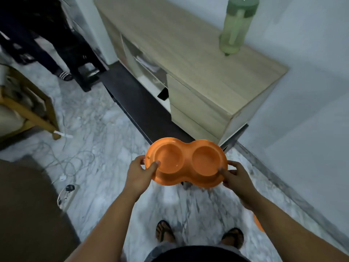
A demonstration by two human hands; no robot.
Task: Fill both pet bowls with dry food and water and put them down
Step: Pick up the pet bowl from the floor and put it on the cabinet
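Observation:
An orange double pet bowl [186, 176] is held level above the marble floor, in front of my feet. Both of its round wells look empty. My left hand [139, 173] grips its left rim, thumb resting on top near the left well. My right hand [236, 177] grips the right rim, thumb on top beside the right well. A green translucent water bottle [236, 27] stands upright on the wooden cabinet [188, 59] ahead. No dry food is in view.
The cabinet stands against the white wall on a dark base [143, 110]. Loose cables [75, 157] and a power strip [65, 195] lie on the floor at left. A wooden chair [28, 110] and another person's legs [56, 59] are at far left. An orange object [258, 223] peeks out under my right forearm.

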